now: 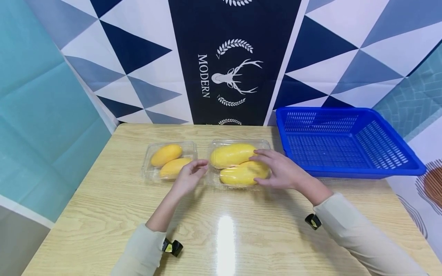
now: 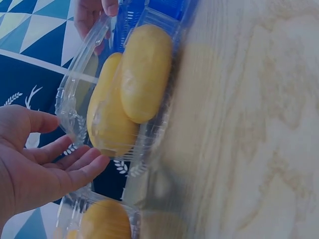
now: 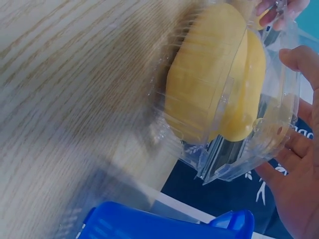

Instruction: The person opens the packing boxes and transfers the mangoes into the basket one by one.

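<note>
A clear plastic clamshell box [image 1: 239, 142] holds two large yellow mangoes [image 1: 244, 173], one behind the other. Its lid [image 3: 286, 107] stands at an angle to the ridged base in the right wrist view. By the box's left end is my left hand [image 1: 191, 174], its fingers loosely extended close to the lid's edge; whether they touch it I cannot tell. My right hand [image 1: 281, 170] reaches around the right end, thumb and fingers spread wide on either side of the lid's edge. Left of this box stands a second clear box [image 1: 147, 163] with two smaller orange-yellow mangoes [image 1: 167, 155].
A blue slatted plastic basket [image 1: 397, 159] stands at the right rear of the wooden table [image 1: 207, 237], close to the right forearm. Behind the table hangs a patterned cloth [image 1: 148, 46] of triangles and a deer head. Each forearm wears a small black device [image 1: 172, 247].
</note>
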Action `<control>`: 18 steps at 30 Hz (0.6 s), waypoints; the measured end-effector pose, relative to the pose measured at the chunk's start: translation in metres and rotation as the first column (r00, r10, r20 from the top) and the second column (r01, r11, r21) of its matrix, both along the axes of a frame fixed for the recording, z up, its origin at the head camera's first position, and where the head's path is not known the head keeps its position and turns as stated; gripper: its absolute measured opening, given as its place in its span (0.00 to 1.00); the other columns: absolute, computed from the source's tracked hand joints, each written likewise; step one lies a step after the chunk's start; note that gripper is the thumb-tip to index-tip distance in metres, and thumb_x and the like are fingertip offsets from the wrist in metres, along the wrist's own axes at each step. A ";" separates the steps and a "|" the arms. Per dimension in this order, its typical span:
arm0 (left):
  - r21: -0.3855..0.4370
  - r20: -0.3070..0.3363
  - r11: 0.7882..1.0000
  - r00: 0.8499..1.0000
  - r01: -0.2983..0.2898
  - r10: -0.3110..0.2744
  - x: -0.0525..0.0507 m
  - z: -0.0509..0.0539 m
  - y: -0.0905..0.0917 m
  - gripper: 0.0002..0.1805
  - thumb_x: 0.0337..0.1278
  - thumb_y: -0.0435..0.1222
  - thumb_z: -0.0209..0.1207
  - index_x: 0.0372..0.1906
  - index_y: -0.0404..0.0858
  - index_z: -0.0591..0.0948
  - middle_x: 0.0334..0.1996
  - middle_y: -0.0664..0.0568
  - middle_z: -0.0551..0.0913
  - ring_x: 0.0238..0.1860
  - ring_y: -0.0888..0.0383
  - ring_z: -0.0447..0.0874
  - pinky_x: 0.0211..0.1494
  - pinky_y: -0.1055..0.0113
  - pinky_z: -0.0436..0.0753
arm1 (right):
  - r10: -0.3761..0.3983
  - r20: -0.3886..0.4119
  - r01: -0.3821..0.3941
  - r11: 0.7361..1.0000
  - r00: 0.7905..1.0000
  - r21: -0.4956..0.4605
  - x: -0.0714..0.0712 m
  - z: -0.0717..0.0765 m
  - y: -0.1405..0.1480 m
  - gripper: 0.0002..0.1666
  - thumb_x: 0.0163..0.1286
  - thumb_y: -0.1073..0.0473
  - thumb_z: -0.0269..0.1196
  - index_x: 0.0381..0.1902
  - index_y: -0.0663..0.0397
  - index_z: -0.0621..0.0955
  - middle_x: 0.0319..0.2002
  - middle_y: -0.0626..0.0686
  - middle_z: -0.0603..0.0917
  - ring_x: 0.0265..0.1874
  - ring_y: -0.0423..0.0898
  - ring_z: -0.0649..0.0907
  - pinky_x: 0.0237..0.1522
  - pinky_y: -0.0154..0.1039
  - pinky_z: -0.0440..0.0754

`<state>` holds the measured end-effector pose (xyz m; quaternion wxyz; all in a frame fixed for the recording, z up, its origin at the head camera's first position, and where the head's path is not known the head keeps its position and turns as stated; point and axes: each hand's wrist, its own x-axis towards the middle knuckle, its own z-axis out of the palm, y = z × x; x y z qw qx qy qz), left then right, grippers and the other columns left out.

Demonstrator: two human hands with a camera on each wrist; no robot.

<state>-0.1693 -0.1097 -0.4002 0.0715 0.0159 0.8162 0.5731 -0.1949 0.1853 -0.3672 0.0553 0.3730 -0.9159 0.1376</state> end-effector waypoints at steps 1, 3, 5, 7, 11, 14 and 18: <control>0.007 -0.002 1.000 1.000 -0.003 0.003 0.000 -0.001 0.000 0.20 0.66 0.39 0.52 0.58 0.33 0.74 0.55 0.41 0.78 0.55 0.48 0.77 0.59 0.56 0.79 | 0.002 -0.004 -0.002 1.000 1.000 0.000 0.000 0.000 0.000 0.36 0.53 0.43 0.68 0.58 0.50 0.76 0.60 0.61 0.74 0.61 0.59 0.72 0.64 0.56 0.71; 0.021 -0.007 1.000 1.000 -0.005 0.005 0.001 -0.002 0.000 0.20 0.65 0.38 0.53 0.58 0.33 0.74 0.55 0.40 0.77 0.55 0.48 0.77 0.59 0.56 0.79 | 0.004 -0.006 -0.004 1.000 1.000 -0.005 0.000 -0.001 0.000 0.36 0.53 0.43 0.68 0.58 0.50 0.76 0.60 0.61 0.74 0.61 0.59 0.72 0.64 0.56 0.71; 0.034 -0.018 0.999 1.000 -0.005 0.005 0.001 -0.002 0.000 0.20 0.65 0.38 0.53 0.58 0.33 0.74 0.55 0.39 0.77 0.54 0.48 0.77 0.58 0.56 0.79 | 0.003 -0.012 -0.003 1.000 1.000 -0.017 0.000 0.000 0.001 0.35 0.53 0.43 0.68 0.58 0.50 0.76 0.60 0.61 0.74 0.61 0.59 0.72 0.64 0.56 0.71; 0.046 -0.028 0.999 1.000 -0.003 0.004 0.001 -0.001 0.000 0.20 0.65 0.37 0.52 0.58 0.33 0.74 0.56 0.39 0.77 0.55 0.47 0.77 0.58 0.56 0.79 | -0.001 -0.016 0.000 0.999 1.000 -0.032 0.000 0.000 0.001 0.34 0.54 0.43 0.67 0.58 0.50 0.76 0.60 0.60 0.74 0.61 0.59 0.72 0.64 0.56 0.71; 0.059 -0.030 0.998 1.000 -0.008 0.009 0.000 0.001 0.000 0.20 0.65 0.37 0.52 0.58 0.33 0.74 0.56 0.39 0.77 0.55 0.48 0.77 0.58 0.56 0.80 | -0.011 -0.026 0.010 0.998 1.000 -0.067 0.000 -0.001 0.002 0.34 0.56 0.44 0.66 0.58 0.52 0.76 0.61 0.60 0.74 0.61 0.58 0.72 0.63 0.57 0.71; 0.063 -0.017 0.998 1.000 -0.020 0.021 -0.002 0.004 0.000 0.20 0.66 0.38 0.52 0.58 0.34 0.74 0.55 0.39 0.77 0.55 0.49 0.77 0.57 0.57 0.80 | -0.018 -0.030 0.015 0.996 0.999 -0.091 0.000 -0.002 0.003 0.34 0.56 0.44 0.66 0.58 0.53 0.76 0.61 0.60 0.74 0.61 0.58 0.72 0.62 0.58 0.72; 0.060 -0.009 0.998 1.000 -0.027 0.027 -0.005 0.006 0.001 0.19 0.66 0.38 0.52 0.57 0.34 0.75 0.55 0.40 0.78 0.55 0.49 0.77 0.58 0.56 0.80 | -0.042 -0.014 0.040 0.992 0.999 -0.123 0.000 -0.001 0.008 0.35 0.55 0.44 0.67 0.58 0.53 0.75 0.62 0.60 0.72 0.62 0.59 0.70 0.62 0.59 0.71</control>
